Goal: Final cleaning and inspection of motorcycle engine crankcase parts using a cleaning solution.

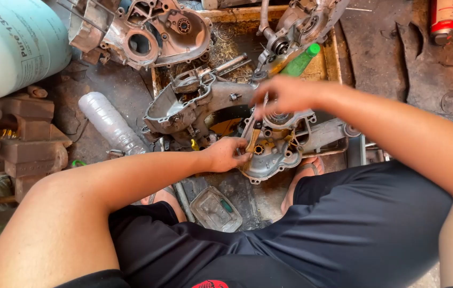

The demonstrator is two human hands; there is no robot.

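Head view looks straight down on a person seated low over a grimy workshop floor, knees spread in dark blue shorts (344,224), both bare forearms reaching forward to a grey cast-metal engine casing (272,152) that lies just ahead of the knees, at the near edge of a shallow, oily metal tray (329,58). Left hand (227,154) is curled against the casing's left rim, fingers pinched close on a small brownish flat piece (252,141) that sits tilted on the casing; whether it grips that piece or only steadies it cannot be told. Right hand (285,93) hovers over the casing's upper edge, blurred, fingers bent downward and held narrow around a thin, pale tool or rod that is too smeared to identify. Just beyond the casing, touching or nearly touching it, lies a larger grey aluminium crankcase half (183,104) with an open round cavity, resting across the tray. Farther back stand another crankcase half with a round bore (146,37) at upper left and a further engine part (301,24) at upper right, with a green plastic bottle (300,61) lying beside it. On the floor to the left lies a clear, ribbed plastic bottle (110,124), and a pale green gas cylinder (13,45) fills the upper left corner. Between the knees rests a small greyish rectangular cover (215,209).
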